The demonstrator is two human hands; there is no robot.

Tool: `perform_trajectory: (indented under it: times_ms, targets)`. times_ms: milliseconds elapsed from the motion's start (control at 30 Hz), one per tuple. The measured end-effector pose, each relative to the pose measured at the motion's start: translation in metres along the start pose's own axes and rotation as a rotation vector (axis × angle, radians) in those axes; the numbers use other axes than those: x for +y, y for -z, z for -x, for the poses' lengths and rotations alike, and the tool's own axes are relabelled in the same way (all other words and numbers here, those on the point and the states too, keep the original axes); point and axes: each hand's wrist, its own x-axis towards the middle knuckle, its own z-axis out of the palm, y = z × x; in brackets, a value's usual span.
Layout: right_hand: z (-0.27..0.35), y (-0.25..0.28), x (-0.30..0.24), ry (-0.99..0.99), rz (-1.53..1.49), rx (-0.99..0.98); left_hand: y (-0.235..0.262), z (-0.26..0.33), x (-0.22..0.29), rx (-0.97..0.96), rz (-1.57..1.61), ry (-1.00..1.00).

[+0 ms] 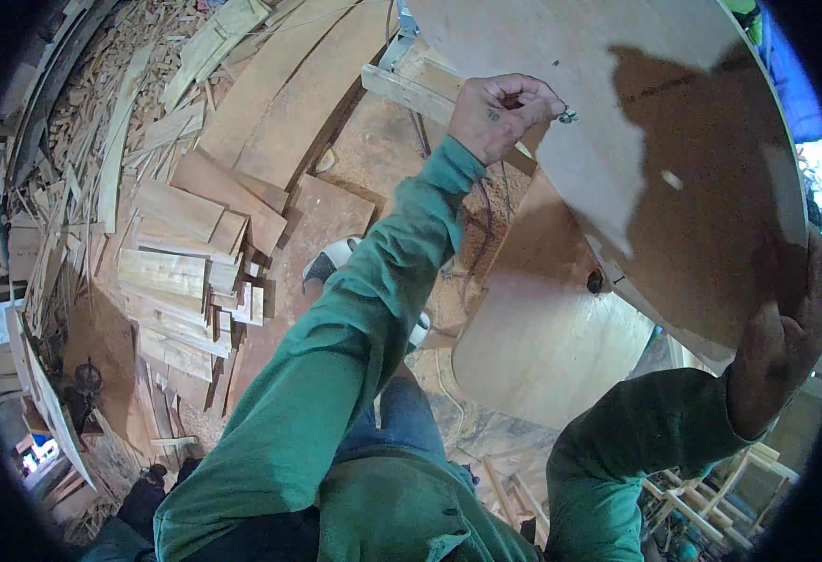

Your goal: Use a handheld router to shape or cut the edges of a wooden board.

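A large plywood panel (495,37) with a curved edge tilts up in front of me at the right, partly in shadow. My right hand (785,328) is closed around its right-hand edge, with some fingers hidden behind it. Over the panel's left part, my left hand (500,117) pinches a small shiny metal piece (568,115) between thumb and fingertips. That piece is close to the panel's face; whether it touches, and its exact kind, I cannot tell. Beneath the panel lies another board with rounded corners (542,356), with a dark round spot (595,281) near it.
Stacked short wooden boards (163,276) lie at the left, with heaps of offcuts (79,122) beyond. Wide curved sheets (289,112) lie at the far left. A wooden bar (411,94) stands beside the panel. A cord (444,384) crosses the sawdusty floor; wooden frames (720,496) are at lower right.
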Motion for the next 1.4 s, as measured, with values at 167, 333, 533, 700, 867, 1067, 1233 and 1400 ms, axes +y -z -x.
perform_trajectory:
  times_ms: [167, 333, 533, 700, 867, 1067, 1233, 1400]
  targets:
    - [0.002, -0.001, 0.005, -0.010, 0.044, 0.025, 0.010, -0.005, 0.006, -0.098, -0.164, -0.071]
    - [0.002, -0.005, 0.009, -0.097, 0.062, 0.070, 0.014, -0.011, 0.000, -0.129, -0.260, -0.143]
    - [0.002, 0.001, 0.007, -0.082, 0.049, 0.023, 0.014, -0.010, -0.004, -0.062, -0.156, -0.073]
    - [0.005, 0.000, 0.005, -0.094, 0.032, 0.015, 0.014, -0.012, -0.005, -0.116, -0.037, -0.089]
    - [0.009, -0.005, -0.005, -0.115, -0.100, 0.051, 0.014, -0.014, -0.007, -0.062, -0.177, -0.147]
    - [0.007, 0.012, 0.025, 0.138, 0.302, -0.002, 0.009, -0.010, -0.005, -0.037, -0.129, -0.079]
    - [0.011, 0.011, 0.026, 0.050, 0.323, 0.016, 0.008, -0.009, -0.003, -0.061, -0.057, -0.112]
    - [0.014, 0.011, 0.024, -0.027, 0.342, 0.036, 0.014, -0.012, -0.002, -0.083, -0.150, -0.136]
